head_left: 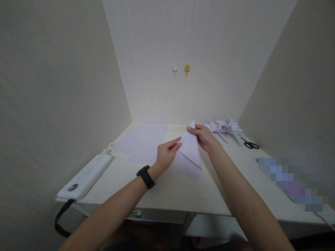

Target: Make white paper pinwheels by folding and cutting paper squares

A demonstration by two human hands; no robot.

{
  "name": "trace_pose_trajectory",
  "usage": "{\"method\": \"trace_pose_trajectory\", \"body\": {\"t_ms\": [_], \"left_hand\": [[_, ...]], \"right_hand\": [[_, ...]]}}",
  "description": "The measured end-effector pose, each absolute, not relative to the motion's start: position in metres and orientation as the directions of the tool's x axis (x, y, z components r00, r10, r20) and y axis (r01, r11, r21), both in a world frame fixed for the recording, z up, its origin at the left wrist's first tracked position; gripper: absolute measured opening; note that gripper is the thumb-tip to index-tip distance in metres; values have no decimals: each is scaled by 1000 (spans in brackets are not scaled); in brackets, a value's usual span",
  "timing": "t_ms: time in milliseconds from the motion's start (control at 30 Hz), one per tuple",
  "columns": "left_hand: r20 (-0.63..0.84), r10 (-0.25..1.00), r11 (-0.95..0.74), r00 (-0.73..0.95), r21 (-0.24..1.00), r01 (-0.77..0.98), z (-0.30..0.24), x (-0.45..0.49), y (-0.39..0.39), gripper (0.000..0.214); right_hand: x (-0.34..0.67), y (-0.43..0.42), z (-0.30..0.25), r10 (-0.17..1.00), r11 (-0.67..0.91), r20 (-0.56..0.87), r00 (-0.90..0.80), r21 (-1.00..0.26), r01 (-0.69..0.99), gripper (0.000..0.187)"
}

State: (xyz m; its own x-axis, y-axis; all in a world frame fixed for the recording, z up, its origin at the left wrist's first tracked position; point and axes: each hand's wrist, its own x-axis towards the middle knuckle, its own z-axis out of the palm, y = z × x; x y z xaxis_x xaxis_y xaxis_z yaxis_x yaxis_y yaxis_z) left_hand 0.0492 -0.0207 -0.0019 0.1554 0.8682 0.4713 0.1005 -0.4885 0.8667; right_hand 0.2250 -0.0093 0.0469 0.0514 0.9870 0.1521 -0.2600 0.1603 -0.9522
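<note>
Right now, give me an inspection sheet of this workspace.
Surface: pale table, bare at the front.
Job's things: folded paper, triangular, mid table.
Clutter: flat sheets left; folded pieces and scissors back right; white device on left edge.
Hands: right hand pinches the paper's top corner; left hand fingertips at its left edge, grip unclear.
Cables: black cord hanging below the white device.
Surroundings: plain walls on three sides; white hook and yellow hook on the back one.

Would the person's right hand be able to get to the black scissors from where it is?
Probably yes. The scissors lie uncovered on the table, right of the right hand, with only flat paper shapes between. Its fingers pinch a folded paper, though.
</note>
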Motion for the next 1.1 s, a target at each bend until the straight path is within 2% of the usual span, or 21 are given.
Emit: {"method": "trace_pose_trajectory", "body": {"t_ms": [100,233,400,533,633,733,900,1100], "left_hand": [[487,867,-496,108,863,95,2,46,-20,27],[549,836,-548,24,829,113,12,39,-22,26],[567,823,-563,-26,821,93,40,37,-11,35],[589,807,-591,39,805,52,65,47,9,39],[626,777,-629,73,775,55,77,57,22,33],[682,726,-687,89,724,58,86,64,28,25],[759,636,-771,138,631,84,97,68,27,20],[792,574,-819,208,551,161,99,61,22,23]], "right_hand": [[223,-4,60,979,206,202,38,-964,-166,33],[213,2,89,952,293,298,-66,-954,-64,30],[199,7,110,919,383,384,-84,-923,-37,28],[200,13,108,924,370,371,-91,-929,-25,29],[207,17,109,929,362,364,-68,-931,-41,30],[214,15,116,903,426,429,-25,-902,-65,31],[221,3,132,821,564,554,139,-825,-43,30],[221,-5,136,814,569,563,144,-822,1,32]]}}
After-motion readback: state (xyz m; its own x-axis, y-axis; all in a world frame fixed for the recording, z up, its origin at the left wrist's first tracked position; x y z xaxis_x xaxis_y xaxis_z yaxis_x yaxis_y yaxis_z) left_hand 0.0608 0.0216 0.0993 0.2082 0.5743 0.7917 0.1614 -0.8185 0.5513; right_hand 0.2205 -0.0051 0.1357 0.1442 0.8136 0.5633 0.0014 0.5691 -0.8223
